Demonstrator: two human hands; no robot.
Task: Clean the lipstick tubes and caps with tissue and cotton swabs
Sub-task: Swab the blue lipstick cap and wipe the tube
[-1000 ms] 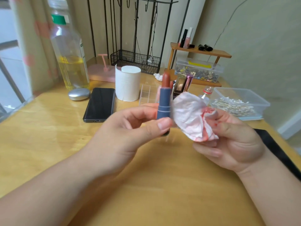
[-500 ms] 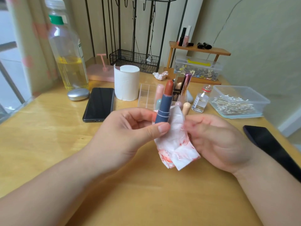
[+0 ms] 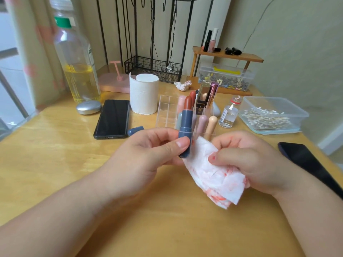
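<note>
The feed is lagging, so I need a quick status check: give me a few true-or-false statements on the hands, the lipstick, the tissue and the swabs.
1. The left hand holds the blue lipstick tube upright with its bullet exposed. True.
2. The tissue in the right hand is spotless white. False: it carries red smears.
3. The blue cap sits on the tube. False: it lies on the table beside the phone.
4. The cotton swabs lie in the clear container on the right. True.
</note>
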